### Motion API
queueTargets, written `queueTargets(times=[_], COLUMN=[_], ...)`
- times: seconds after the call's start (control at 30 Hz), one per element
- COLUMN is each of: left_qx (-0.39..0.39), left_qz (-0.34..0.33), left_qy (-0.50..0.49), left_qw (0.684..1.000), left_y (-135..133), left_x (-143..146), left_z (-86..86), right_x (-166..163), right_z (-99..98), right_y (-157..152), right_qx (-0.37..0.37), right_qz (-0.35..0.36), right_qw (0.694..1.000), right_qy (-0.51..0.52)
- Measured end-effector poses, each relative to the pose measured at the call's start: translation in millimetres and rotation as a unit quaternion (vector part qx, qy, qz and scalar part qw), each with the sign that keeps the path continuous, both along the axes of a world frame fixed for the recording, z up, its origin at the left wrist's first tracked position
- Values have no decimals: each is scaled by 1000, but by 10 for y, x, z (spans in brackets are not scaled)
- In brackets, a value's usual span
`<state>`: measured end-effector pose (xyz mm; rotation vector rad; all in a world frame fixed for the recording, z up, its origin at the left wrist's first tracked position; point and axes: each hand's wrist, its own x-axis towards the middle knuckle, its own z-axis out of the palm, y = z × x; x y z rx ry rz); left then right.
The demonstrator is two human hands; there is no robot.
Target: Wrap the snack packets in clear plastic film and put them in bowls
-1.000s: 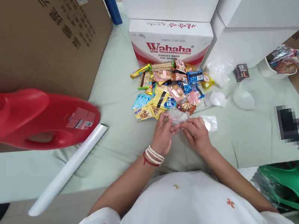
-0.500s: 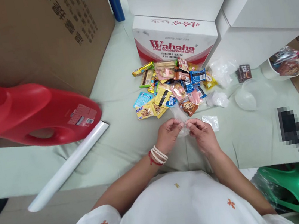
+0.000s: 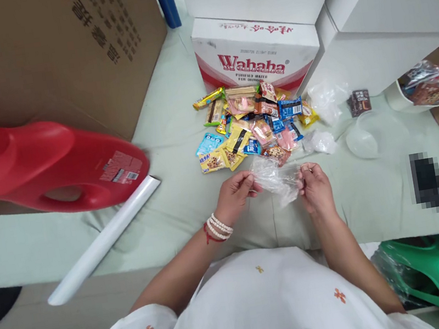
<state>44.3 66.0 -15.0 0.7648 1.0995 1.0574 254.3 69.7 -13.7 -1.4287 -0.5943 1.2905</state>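
A clear plastic bag (image 3: 276, 177) is stretched between my two hands, crumpled in its middle. My left hand (image 3: 237, 194), with beads at the wrist, pinches its left side. At its right side my right hand (image 3: 315, 185) is closed on the plastic. Just beyond the bag lies a heap of wrapped snacks (image 3: 254, 120) in yellow, blue, brown and pink wrappers. One brown cookie packet (image 3: 277, 154) is partly covered by the bag. To the right of the heap are crumpled clear plastic bags (image 3: 320, 142).
Behind the snacks stands a white and red Wahaha box (image 3: 257, 61). A red jug (image 3: 57, 165) and a white tube (image 3: 106, 238) lie at left. At right are a clear plastic container (image 3: 361, 139), a dark packet (image 3: 360, 103) and a white tub of packets (image 3: 416, 103).
My hands have moved apart, the left one leftward and the right one rightward. The plastic bag between them is now spread wider.
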Motion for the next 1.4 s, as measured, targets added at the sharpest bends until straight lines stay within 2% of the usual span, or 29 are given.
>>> queueTargets(times=[0.07,0.17,0.27,0.37,0.43,0.5,0.57,0.63,0.73,0.83,0.93,1.03,1.07,1.17,1.23,1.3,1.4], left_qx=[3,-75,-134,-127,-119,-115,-111,-102,-88,-110,-196,-268,-259,-152,-102,-93,-109], left_qz=[2,46,60,117,139,100,28,-32,-53,6,67,49,39,52,71,74,14], left_qy=[46,56,38,-12,-75,-140,-185,-191,-134,-88,-83,-54,-27,73,99,75,-3], left_qw=[999,995,988,985,980,978,976,976,986,990,975,961,965,984,987,990,994], left_y=[5,8,-10,-15,-4,13,38,77,145,140,15,-135,-163,-155,-107,-83,-141], left_x=[-62,-139,-132,-74,-59,-84,-150,-242,-361,-372,-246,-38,36,214,257,224,77], left_z=[-50,-153,-211,-171,-98,-12,55,83,52,5,-10,-34,-54,-129,-160,-157,-127], right_x=[-2,-12,-46,-66,-45,11,91,176,259,247,160,39,-2,-88,-81,-3,205], right_z=[-84,-219,-329,-363,-334,-279,-222,-189,-208,-273,-322,-333,-331,-311,-286,-255,-210], right_y=[10,-12,-62,-96,-101,-97,-91,-86,-81,-94,-143,-225,-254,-311,-311,-283,-224], right_qx=[-5,5,11,29,38,34,20,11,-1,-18,-15,25,40,67,70,64,32], right_qz=[6,18,11,-28,-56,-60,-52,-50,-61,-60,-47,-12,3,33,22,-12,-30], right_qw=[999,995,993,994,996,998,996,995,998,998,990,978,976,977,983,990,998], right_qy=[-35,-94,-115,-103,-61,13,75,84,35,-30,-129,-206,-215,-201,-171,-126,-45])
